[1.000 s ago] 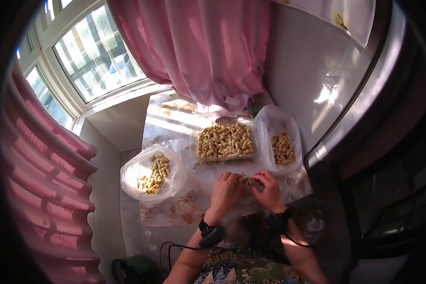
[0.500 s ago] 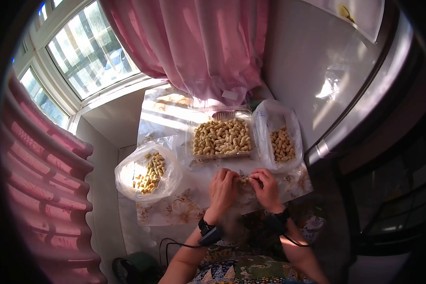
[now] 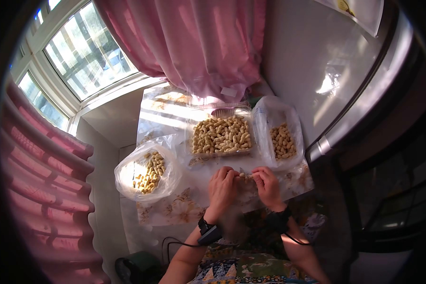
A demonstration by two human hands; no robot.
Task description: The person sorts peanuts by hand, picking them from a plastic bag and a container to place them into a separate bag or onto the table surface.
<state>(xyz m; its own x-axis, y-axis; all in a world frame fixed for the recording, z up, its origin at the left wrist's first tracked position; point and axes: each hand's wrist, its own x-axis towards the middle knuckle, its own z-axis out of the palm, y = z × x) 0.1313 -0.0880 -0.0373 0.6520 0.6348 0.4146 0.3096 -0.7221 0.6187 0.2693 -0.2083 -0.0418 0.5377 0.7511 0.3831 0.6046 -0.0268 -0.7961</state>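
Observation:
A small pale peanut (image 3: 243,175) shows between my two hands at the front of the table. My left hand (image 3: 222,189) has its fingers curled and pinched at the peanut's left end. From the other side, my right hand (image 3: 268,187) is closed in a pinch close to the peanut; its fingertips are too small to show what they grip. Beyond the hands sits a clear plastic box (image 3: 194,154) full of unshelled peanuts (image 3: 221,135). To the right of the box stands a plastic bag (image 3: 264,144) with more peanuts inside.
At the left of the table an open plastic bag (image 3: 170,182) also holds peanuts. A flowered cloth (image 3: 175,210) covers the table. Behind it hangs a pink curtain (image 3: 189,47), and a pale panel (image 3: 312,61) rises on the right. A dark green object (image 3: 144,265) is low at left.
My hands have moved slightly apart, the right one shifting its fingertips. The peanut between them shows more plainly. The bags and box stay in place.

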